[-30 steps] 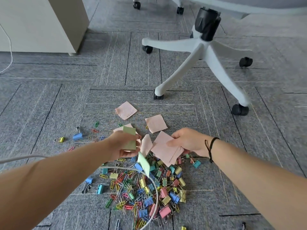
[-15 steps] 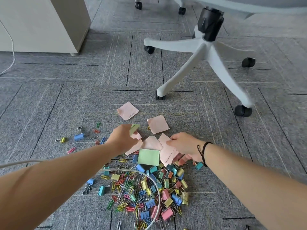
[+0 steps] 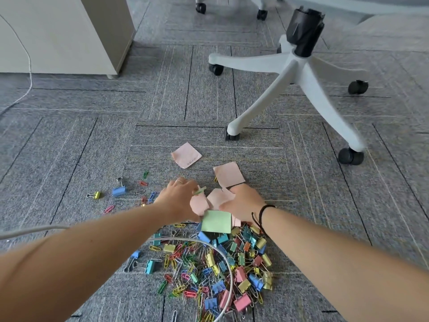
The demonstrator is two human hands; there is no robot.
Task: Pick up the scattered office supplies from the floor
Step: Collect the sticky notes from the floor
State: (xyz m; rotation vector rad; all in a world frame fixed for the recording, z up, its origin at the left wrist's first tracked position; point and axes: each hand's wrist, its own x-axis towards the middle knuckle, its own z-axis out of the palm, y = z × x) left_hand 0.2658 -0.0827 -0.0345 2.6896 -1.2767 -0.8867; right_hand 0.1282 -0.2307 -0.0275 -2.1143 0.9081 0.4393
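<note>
Coloured binder clips and paper clips form a heap (image 3: 218, 263) on the grey carpet. A green sticky note (image 3: 216, 221) lies flat at the heap's far edge. My left hand (image 3: 180, 201) grips several sticky notes, pink ones (image 3: 198, 204) with a green edge showing above. My right hand (image 3: 243, 202) rests palm down on pink notes (image 3: 219, 196) right beside it, fingers curled onto them. Two more pink notes lie farther off, one (image 3: 186, 155) ahead and another (image 3: 228, 174) just past my right hand.
Stray clips (image 3: 118, 190) dot the carpet to the left. A white office chair base (image 3: 299, 73) with castors stands ahead on the right. A beige cabinet (image 3: 58, 33) fills the upper left. A white cable (image 3: 222, 263) loops over the heap.
The green note fell from my left hand and now lies flat on the heap's edge. Both hands moved forward and down onto the pink notes on the floor.
</note>
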